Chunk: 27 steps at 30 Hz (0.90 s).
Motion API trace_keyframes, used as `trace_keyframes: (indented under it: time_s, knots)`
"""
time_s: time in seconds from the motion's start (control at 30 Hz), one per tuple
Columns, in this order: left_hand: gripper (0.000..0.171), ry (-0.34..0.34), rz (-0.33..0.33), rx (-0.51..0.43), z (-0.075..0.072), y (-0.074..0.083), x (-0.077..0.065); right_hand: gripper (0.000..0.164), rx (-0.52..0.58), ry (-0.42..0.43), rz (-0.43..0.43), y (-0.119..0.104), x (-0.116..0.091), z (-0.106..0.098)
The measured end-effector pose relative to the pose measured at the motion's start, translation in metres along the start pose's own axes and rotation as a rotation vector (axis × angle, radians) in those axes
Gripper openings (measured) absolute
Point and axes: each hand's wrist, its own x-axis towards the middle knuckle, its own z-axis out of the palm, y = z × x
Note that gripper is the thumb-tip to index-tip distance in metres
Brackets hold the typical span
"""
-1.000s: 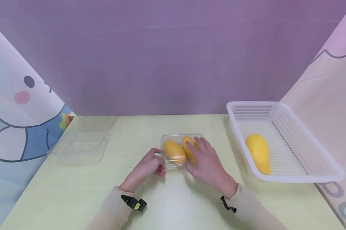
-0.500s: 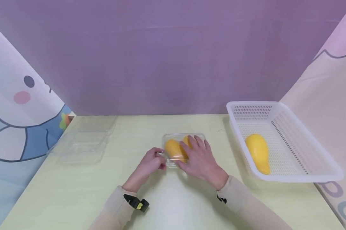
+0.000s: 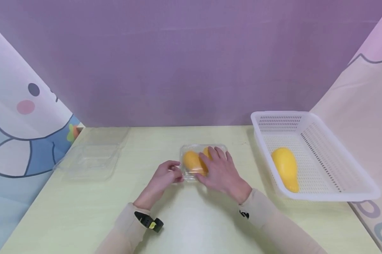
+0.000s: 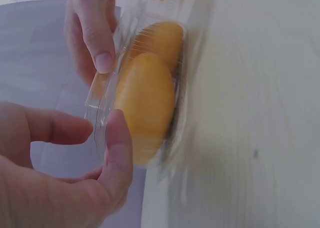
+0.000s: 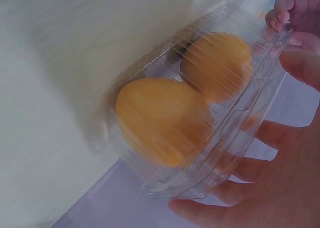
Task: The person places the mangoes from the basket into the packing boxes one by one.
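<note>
Two orange-yellow mangoes lie side by side in a clear plastic clamshell box [image 3: 188, 177] at the table's middle. The left mango [image 3: 191, 161] shows well in the head view, while the other mango [image 5: 216, 65] is partly covered there by fingers. The lid lies down over both fruits. At the box's left front corner, my left hand [image 3: 164, 177] pinches the rim between thumb and index finger. My right hand [image 3: 223, 173] rests on the lid with spread, fairly straight fingers, its thumb near the front edge.
A white perforated basket [image 3: 332, 158] stands on the right, holding one yellow mango [image 3: 285, 169]. Open clear plastic boxes [image 3: 95, 155] lie at the table's left back. A purple backdrop [image 3: 191, 70] rises behind the table.
My right hand has moved left and spread farther over the lid, covering more of the right mango. My left hand has closed in on the box's left front corner.
</note>
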Motion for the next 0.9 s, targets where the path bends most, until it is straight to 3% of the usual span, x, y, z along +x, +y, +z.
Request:
trace_keyframes:
  time_s: [0.2,0.6,0.9]
  knots:
    - [0.040,0.027,0.034,0.102,-0.009,0.006,-0.003,0.068,-0.013,-0.014,0.006,0.004,0.005,-0.002]
    - [0.033,0.087,0.152,0.536,-0.047,0.027,-0.013,0.069,-0.004,-0.057,0.026,0.014,0.014,-0.006]
    - [0.032,0.184,0.288,0.694,-0.081,0.043,-0.021,0.069,-0.006,-0.087,0.021,0.020,0.023,-0.008]
